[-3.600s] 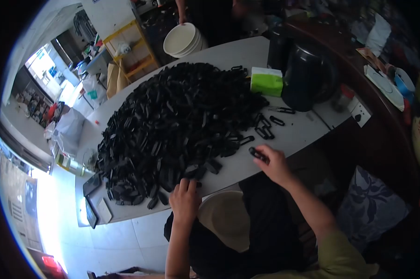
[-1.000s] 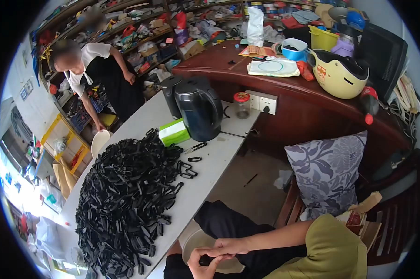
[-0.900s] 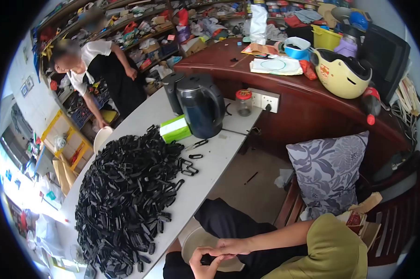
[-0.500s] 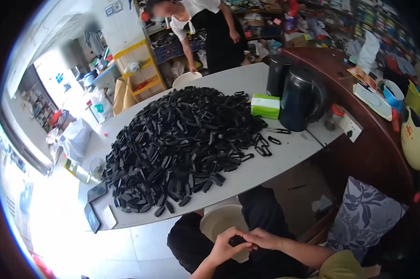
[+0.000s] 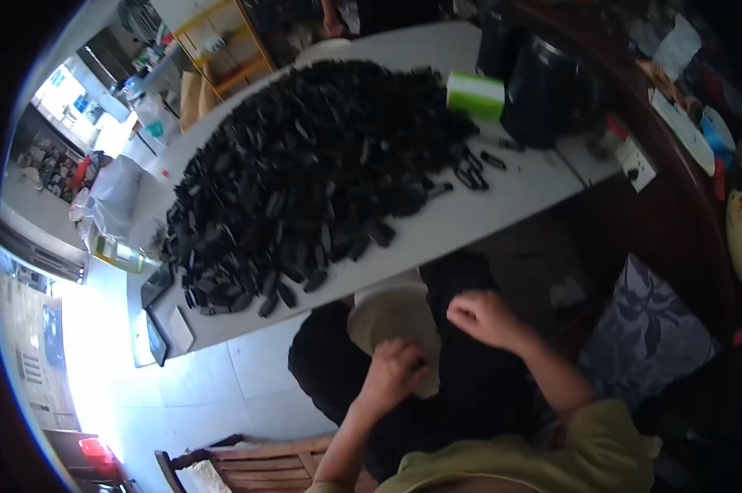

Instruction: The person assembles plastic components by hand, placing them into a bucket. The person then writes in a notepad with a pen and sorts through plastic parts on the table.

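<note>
My left hand (image 5: 392, 374) is closed over the pale bucket (image 5: 377, 316) between my legs. A small black piece (image 5: 419, 363) shows at its fingertips. To the right of the bucket, my right hand (image 5: 484, 319) is raised over my leg with its fingers curled together; whatever it holds, if anything, is hidden. In front of both hands, a large heap of small black elongated plastic pieces (image 5: 305, 172) covers much of the table. Several loose oval ones (image 5: 471, 174) lie at its right side.
A green-and-white box (image 5: 475, 96) and a dark kettle (image 5: 543, 99) stand at the table's (image 5: 387, 267) right end, beside a power strip (image 5: 636, 168). Phones (image 5: 156, 335) lie at the left corner. A patterned cushion (image 5: 646, 337) is on my right. Another person's hand (image 5: 332, 25) shows at the far side.
My hands, joined over the bucket before, have come apart: the left is lower left, the right has risen to the right. The view has tilted downward, so the table sits higher.
</note>
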Demonstrator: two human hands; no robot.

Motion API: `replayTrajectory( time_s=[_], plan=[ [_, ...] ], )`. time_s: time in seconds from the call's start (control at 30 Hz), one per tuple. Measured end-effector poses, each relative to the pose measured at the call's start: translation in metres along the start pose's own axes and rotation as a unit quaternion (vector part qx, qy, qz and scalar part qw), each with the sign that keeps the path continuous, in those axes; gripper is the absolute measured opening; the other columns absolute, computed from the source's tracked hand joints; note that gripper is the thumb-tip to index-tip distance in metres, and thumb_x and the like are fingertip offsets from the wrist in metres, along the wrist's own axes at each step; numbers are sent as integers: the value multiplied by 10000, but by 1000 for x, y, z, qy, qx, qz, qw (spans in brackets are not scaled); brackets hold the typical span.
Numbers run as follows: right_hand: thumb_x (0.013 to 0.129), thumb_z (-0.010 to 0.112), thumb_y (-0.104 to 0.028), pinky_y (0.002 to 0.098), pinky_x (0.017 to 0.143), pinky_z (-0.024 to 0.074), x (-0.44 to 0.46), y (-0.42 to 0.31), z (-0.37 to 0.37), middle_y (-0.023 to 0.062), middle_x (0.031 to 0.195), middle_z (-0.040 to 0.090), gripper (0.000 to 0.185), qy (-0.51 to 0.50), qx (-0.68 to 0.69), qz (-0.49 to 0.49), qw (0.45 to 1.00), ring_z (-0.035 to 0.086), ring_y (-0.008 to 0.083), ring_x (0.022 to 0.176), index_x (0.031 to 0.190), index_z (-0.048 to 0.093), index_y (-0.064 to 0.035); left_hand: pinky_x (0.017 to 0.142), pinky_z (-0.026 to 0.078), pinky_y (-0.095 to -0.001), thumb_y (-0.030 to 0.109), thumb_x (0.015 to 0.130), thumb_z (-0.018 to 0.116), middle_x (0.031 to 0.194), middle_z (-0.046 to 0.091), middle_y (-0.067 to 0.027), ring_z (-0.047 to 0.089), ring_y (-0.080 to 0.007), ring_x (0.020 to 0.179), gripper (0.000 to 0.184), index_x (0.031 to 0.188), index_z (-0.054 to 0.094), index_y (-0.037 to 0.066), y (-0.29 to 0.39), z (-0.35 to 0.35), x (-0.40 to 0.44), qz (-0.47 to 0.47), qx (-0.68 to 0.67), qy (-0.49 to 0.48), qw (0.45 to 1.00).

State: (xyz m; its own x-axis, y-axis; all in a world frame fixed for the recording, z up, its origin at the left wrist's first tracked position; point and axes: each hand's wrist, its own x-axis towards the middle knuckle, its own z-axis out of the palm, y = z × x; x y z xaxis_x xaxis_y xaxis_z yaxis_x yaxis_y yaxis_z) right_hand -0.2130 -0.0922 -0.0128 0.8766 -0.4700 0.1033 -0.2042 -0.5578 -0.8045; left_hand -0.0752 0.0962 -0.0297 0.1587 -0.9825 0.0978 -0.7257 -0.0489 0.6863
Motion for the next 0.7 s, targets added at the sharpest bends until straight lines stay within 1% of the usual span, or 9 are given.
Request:
replayTrajectory(
  time_s=[0.03, 0.13, 0.2, 0.27, 0.37, 0.47, 0.5, 0.57, 0.7],
  plan=[
    [828, 612, -186, 370, 543, 440, 6, 0, -8, 109, 664, 554, 165, 4, -23, 8, 1000, 567, 281, 602, 755, 580, -41, 813, 446, -390, 114, 693, 715, 1059, 582, -126, 553, -328, 949, 256, 907, 586, 58, 0, -2, 1, -6, 4, -2, 1000],
    [808, 623, -132, 340, 531, 429, 31, 6, -28, 86, 662, 536, 99, 95, -58, -25, 994, 553, 246, 580, 777, 588, -45, 827, 451, -392, 96, 708, 699, 1066, 584, -123, 558, -321, 963, 237, 912, 586, 57, 1, -5, 0, -24, -11, -9, 1000],
    [793, 614, -101, 327, 525, 432, 53, 17, -41, 90, 745, 555, 63, 151, -61, -14, 986, 555, 236, 568, 793, 583, -46, 831, 453, -392, 91, 714, 694, 1067, 585, -122, 560, -319, 966, 228, 912, 585, 57, 2, -10, 2, -33, -1, -9, 999],
    [796, 604, -99, 341, 566, 457, 75, 23, -53, 92, 827, 559, 77, 205, -131, 11, 970, 576, 244, 631, 854, 575, -57, 830, 457, -392, 89, 724, 687, 1065, 585, -116, 566, -314, 962, 216, 911, 584, 59, 4, -17, 6, -25, 7, -4, 1000],
    [790, 626, -105, 379, 670, 482, 103, 45, -58, 88, 959, 530, 149, 272, -258, -36, 926, 582, 267, 802, 919, 563, -67, 819, 461, -387, 89, 725, 687, 1063, 585, -111, 571, -313, 947, 216, 912, 583, 58, 3, -24, 11, -24, 25, 5, 999],
    [754, 676, -110, 371, 656, 488, 122, 48, -58, 66, 943, 486, 185, 278, -341, -28, 898, 559, 246, 853, 899, 575, -55, 808, 466, -384, 84, 723, 683, 1050, 588, -109, 574, -308, 936, 212, 908, 583, 57, 4, -30, 17, -17, 40, 20, 999],
    [754, 676, -110, 371, 656, 488, 125, 50, -57, 66, 943, 486, 185, 273, -336, -30, 901, 559, 246, 853, 899, 575, -55, 808, 466, -384, 84, 723, 683, 1050, 588, -109, 574, -308, 936, 212, 908, 583, 57, 3, -33, 19, -24, 42, 21, 999],
    [744, 687, -105, 359, 660, 492, 130, 56, -57, 60, 927, 479, 176, 238, -379, -32, 894, 542, 232, 859, 870, 582, -40, 803, 469, -381, 76, 721, 678, 1037, 589, -110, 574, -310, 930, 213, 911, 583, 55, 2, -37, 23, -11, 52, 25, 998],
    [737, 690, -92, 356, 668, 495, 131, 62, -52, 56, 916, 476, 160, 230, -374, -16, 898, 532, 223, 861, 842, 587, -30, 810, 469, -377, 67, 711, 675, 1034, 588, -116, 573, -308, 930, 228, 920, 586, 55, -3, -51, 35, -6, 81, 50, 995]
  ],
)
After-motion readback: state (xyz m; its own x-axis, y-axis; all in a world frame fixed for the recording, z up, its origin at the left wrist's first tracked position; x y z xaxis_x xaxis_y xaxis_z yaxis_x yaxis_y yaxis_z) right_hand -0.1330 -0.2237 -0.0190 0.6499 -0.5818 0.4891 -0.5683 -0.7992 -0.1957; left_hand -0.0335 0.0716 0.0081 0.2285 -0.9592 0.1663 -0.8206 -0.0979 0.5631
